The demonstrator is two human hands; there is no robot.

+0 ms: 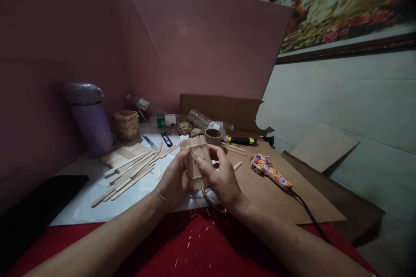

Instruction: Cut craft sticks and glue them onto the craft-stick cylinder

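Between both hands, over the table's front part, is a craft-stick holder (196, 177), its pale sticks side by side with a cord-like band near top and bottom. My left hand (173, 177) is closed around its left side, thumb near the upper part. My right hand (225, 179) grips the right side, thumb pressed on the front face. The holder's back and some fingertips are hidden. A brown cord or tube (211, 201) curves below it. Loose craft sticks (130, 177) lie in a spread pile left of my left hand.
A flower-patterned glue gun (269, 172) with a black cable lies on the cardboard (260, 199) at right. Behind the hands are a tape roll (213, 135), twine balls (185, 127), clear plastic bottles (203, 120) and cutters (167, 139). A purple tumbler (91, 125) stands at left.
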